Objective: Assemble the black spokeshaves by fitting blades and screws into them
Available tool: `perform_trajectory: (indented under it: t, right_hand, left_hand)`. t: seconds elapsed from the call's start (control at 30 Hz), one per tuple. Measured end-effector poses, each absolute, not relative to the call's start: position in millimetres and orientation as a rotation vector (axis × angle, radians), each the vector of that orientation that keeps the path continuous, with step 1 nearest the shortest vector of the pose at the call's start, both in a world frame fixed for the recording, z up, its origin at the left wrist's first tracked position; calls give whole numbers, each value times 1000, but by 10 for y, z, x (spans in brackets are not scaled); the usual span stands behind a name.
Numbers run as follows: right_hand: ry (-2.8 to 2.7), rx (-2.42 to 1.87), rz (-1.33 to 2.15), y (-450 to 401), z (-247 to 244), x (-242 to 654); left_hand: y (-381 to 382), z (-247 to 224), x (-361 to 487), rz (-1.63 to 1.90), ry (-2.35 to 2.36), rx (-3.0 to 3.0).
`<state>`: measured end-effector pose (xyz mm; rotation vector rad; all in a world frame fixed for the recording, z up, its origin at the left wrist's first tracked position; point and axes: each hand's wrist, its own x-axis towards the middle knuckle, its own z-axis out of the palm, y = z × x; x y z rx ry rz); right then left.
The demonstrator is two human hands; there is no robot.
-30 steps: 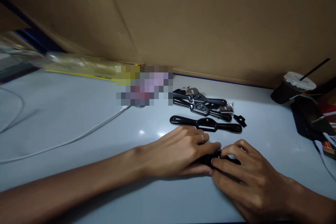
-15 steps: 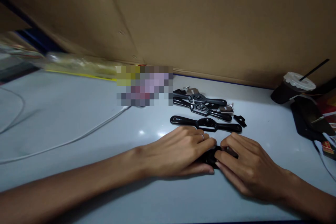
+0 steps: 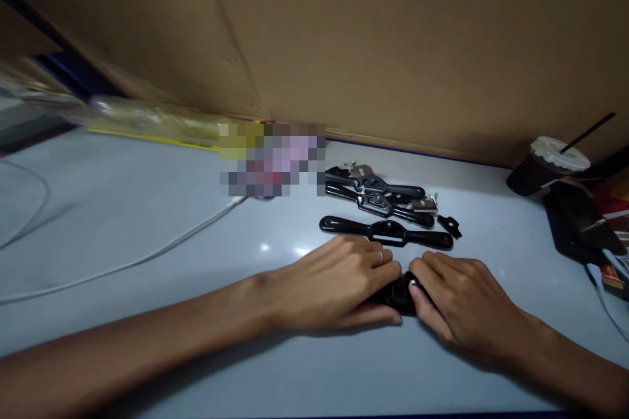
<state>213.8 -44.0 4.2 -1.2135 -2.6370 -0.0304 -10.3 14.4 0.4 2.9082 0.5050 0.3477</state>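
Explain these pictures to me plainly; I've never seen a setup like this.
There's no machine here: a person works with two bare hands, seen by a camera worn on the head, looking forward and down. The left hand and right hand both hold a black piece, mostly hidden by their fingers. Beyond them on the pale table lie a black two-handled tool, similar tools behind it, and a small black part. A lidded cup stands further right.

Left arm (image 3: 171,335): reaches from lower left
Left grip (image 3: 351,285): palm down, fingers curled, thumb extended
Right forearm (image 3: 560,353): slants from lower right
Right grip (image 3: 462,304): fingers bent, just beside the left
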Motion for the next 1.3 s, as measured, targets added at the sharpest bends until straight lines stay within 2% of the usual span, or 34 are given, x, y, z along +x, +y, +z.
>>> perform_trajectory:
  t: [0.47, 0.83, 1.3]
  right_hand:
    - [-2571, -1217, -142, -388, 34, 2171]
    - [-2301, -1772, -131, 188, 36, 2716]
    - [-2304, -1824, -158, 243, -41, 2786]
  left_hand:
    - [146, 4, -100, 341, 514, 2910]
    - [148, 9, -106, 334, 502, 2905]
    - [145, 4, -115, 315, 503, 2899]
